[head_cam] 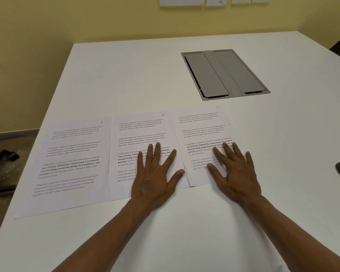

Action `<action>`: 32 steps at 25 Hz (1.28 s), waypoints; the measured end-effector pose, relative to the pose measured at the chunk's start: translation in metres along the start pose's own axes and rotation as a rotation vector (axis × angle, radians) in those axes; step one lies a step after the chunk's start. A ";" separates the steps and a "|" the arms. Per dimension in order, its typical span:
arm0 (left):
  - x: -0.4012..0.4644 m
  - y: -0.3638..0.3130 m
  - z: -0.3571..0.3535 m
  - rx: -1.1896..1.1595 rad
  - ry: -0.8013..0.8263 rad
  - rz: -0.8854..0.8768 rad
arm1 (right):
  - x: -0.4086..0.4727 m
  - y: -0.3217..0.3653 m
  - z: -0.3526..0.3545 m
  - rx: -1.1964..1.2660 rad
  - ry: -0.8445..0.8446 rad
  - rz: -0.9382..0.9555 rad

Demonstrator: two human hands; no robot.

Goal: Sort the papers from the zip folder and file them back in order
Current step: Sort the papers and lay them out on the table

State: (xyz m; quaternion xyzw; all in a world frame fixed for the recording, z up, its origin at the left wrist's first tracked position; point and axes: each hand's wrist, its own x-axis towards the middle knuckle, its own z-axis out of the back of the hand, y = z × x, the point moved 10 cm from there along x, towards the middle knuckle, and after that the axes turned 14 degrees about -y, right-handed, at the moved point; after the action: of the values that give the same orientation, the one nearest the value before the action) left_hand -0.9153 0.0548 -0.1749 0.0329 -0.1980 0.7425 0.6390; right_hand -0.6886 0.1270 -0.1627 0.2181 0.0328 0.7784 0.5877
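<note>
Three flat rectangular printed sheets (71, 163) lay side by side on smooth white bench (126, 75). Left hand (155, 179), fingers splayed wide, pressed middle sheet (143, 134); right hand (236, 171) likewise on sheet at 3 o'clock (200, 124).

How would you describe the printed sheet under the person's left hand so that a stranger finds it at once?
On the white table, three printed sheets lie in a row. Take the middle sheet, under the flat left hand. Its top right corner bears a handwritten 2.
</note>
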 end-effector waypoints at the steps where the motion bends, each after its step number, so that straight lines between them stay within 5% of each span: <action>1: 0.000 0.000 0.000 -0.007 0.008 0.005 | 0.000 0.000 -0.001 -0.010 0.006 0.005; 21: 0.001 -0.003 0.007 -0.092 0.029 0.042 | 0.000 0.001 0.000 -0.015 -0.010 0.009; 32: -0.009 -0.024 0.062 -0.186 -0.472 -0.195 | -0.034 0.009 0.057 0.226 -0.355 -0.089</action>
State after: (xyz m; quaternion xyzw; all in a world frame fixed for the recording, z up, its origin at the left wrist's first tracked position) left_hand -0.9030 0.0282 -0.1140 0.1650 -0.4046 0.6278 0.6441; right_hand -0.6676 0.0805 -0.1186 0.4146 0.0255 0.6925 0.5899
